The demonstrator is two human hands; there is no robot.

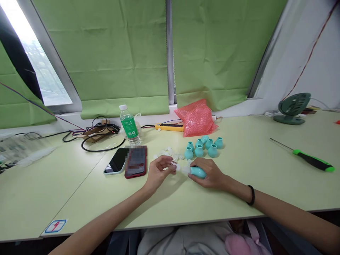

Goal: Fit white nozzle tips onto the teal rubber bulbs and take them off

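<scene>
My right hand [208,173] is closed around a turquoise bulb-shaped piece [198,172] lying sideways, with a translucent whitish part [185,170] at its left end. My left hand [161,171] pinches a small white translucent piece [175,166] just left of that end; whether the two touch I cannot tell. Behind my hands stand several turquoise vase-shaped pieces [199,151] with open necks, and one [205,139] at the back seems to lie over. Small translucent white pieces [170,153] are scattered beyond my left hand.
Two phones, one dark [117,161] and one red-edged [136,162], lie left of my hands. Behind them stands a water bottle [129,125] near black cables [103,136]. Pink bubble wrap [198,118] lies at the back. On the right are a screwdriver [305,156] and a green fan [292,108].
</scene>
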